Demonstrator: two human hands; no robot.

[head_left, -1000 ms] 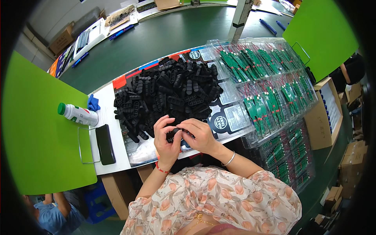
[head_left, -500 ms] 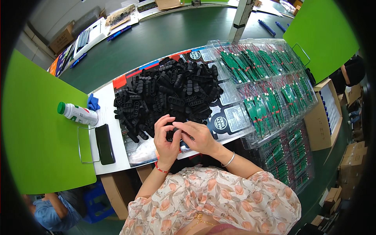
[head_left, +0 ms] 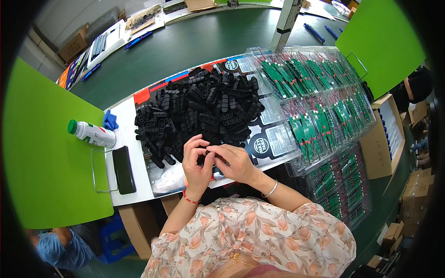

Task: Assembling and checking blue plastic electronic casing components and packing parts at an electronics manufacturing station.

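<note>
Both of my hands meet at the near edge of a large heap of small black, oblong ribbed pieces [head_left: 199, 104]. Between their fingertips is a black piece [head_left: 201, 159], mostly covered by the fingers; it looks like those in the heap. My left hand [head_left: 196, 162] is closed, thumb and fingers pinching the piece from the left. My right hand [head_left: 237, 163] is closed as well, its fingertips pressing in from the right. Beneath the heap lies a printed sheet [head_left: 162, 178] in black, red and white.
Clear trays [head_left: 296, 97] of green circuit boards stand to the right, with more stacked lower down. On the left are a phone [head_left: 123, 170], a white bottle with a green cap [head_left: 95, 134] and a green partition [head_left: 51, 148]. A green belt [head_left: 204, 37] carrying blue pens runs behind.
My hands stay almost in place, with small finger shifts around the black piece. Blue pens on the far belt have slid slightly left. The person at lower left has moved a little.
</note>
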